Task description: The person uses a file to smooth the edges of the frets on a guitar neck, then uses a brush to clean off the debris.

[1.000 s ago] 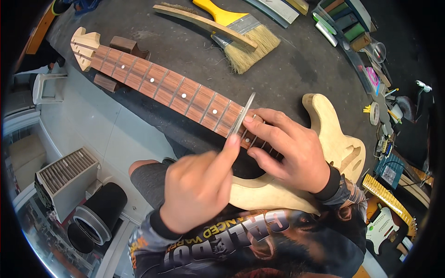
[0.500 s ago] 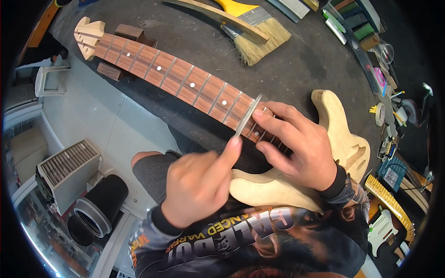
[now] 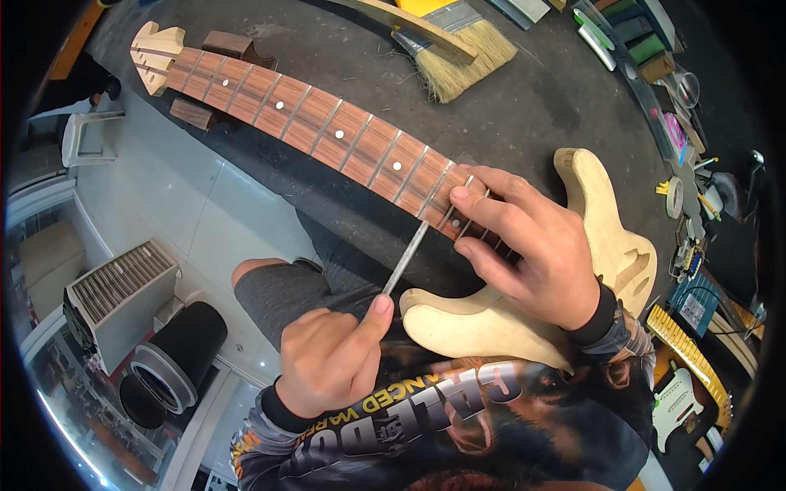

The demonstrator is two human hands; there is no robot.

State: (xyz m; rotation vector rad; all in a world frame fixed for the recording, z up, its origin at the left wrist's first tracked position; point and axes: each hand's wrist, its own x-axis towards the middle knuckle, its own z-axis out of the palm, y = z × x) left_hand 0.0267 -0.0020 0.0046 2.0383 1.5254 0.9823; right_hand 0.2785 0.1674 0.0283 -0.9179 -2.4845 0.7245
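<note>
An electric guitar without strings lies across the bench, its headstock (image 3: pixel 154 56) at the far left. The guitar neck (image 3: pixel 318 121) has a brown fretboard with metal frets and white dots. Pale bare wood makes up the guitar body (image 3: pixel 604 195). In my left hand (image 3: pixel 332 356) is a slim metal file (image 3: pixel 406 260), the forefinger stretched along it. The file's tip meets the neck's near edge, close to the upper frets. My right hand (image 3: pixel 536 250) grips the neck near the body, fingers on the fretboard and thumb at its near side, hiding some frets.
Dark wooden blocks (image 3: pixel 233 47) flank the neck near the headstock. A wide paintbrush (image 3: pixel 465 59) and a curved wooden strip (image 3: pixel 405 26) lie beyond it. Tools and tape (image 3: pixel 673 196) line the right side, with another guitar neck (image 3: pixel 688 352). A black bin (image 3: pixel 192 344) stands on the floor.
My left hand has drawn the file back toward me and to the left, from across the fretboard to its near edge. My right hand stays on the neck.
</note>
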